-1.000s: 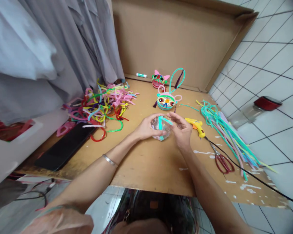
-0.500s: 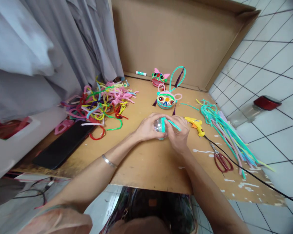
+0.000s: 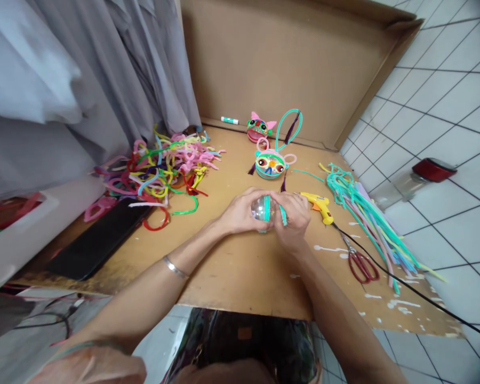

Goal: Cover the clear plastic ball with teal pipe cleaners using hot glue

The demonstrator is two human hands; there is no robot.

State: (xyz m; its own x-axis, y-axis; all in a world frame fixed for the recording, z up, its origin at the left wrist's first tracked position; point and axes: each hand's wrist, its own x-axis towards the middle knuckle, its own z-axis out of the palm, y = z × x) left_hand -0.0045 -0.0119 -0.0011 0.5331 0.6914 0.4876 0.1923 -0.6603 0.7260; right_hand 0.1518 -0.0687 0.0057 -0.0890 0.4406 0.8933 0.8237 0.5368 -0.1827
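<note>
Between my hands, above the table, is a clear plastic ball [image 3: 258, 208] with a turquoise pipe cleaner [image 3: 267, 208] wrapped around its middle. My left hand [image 3: 240, 212] grips the ball from the left side, fingers curved over it. Closed against the ball's right side, my right hand [image 3: 293, 217] pinches the pipe cleaner, whose free end points down by the fingers. Just beyond stands a decorated ball [image 3: 271, 164] with a face, pink loop ears, purple tassels and a turquoise loop handle. Another face ball [image 3: 258, 128] with pink pointed ears sits behind it.
Tangled colourful pipe cleaners [image 3: 176, 165] and a black flat object [image 3: 100, 240] lie left. On the right are a yellow glue gun [image 3: 322, 207] with its cord, red-handled scissors [image 3: 362, 265] and straight pipe cleaners [image 3: 378, 229]. A glue stick [image 3: 229, 120] rests by the cardboard [image 3: 272, 69].
The ball has turned slightly, showing more of its clear side and the turquoise band. The pipe cleaner's free end has swung from pointing right to pointing downward.
</note>
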